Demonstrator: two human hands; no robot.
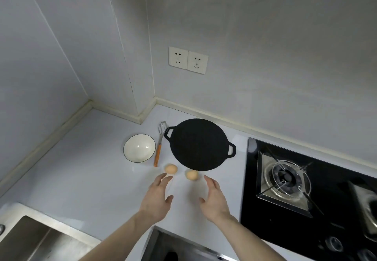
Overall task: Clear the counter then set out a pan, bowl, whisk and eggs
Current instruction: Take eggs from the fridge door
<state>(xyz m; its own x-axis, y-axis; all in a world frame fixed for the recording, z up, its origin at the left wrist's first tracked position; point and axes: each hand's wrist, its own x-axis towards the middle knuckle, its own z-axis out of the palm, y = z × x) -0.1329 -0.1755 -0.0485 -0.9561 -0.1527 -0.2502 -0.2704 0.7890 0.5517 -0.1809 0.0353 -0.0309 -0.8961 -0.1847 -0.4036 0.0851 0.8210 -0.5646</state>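
Note:
A flat black pan (199, 144) with two loop handles lies on the white counter (85, 171). To its left a whisk (160, 144) with an orange handle lies beside a white bowl (139, 148) that has nothing in it. Two brown eggs sit in front of the pan, one on the left (171, 168) and one on the right (191, 175). My left hand (158, 197) hovers just short of the left egg, fingers straight and holding nothing. My right hand (215, 197) is open too, just right of and below the right egg.
A black gas hob (306, 189) with a metal burner fills the right side. A steel sink (30, 238) is at the lower left. Two wall sockets (188, 60) sit above the counter's back corner. The counter's front edge runs under my forearms.

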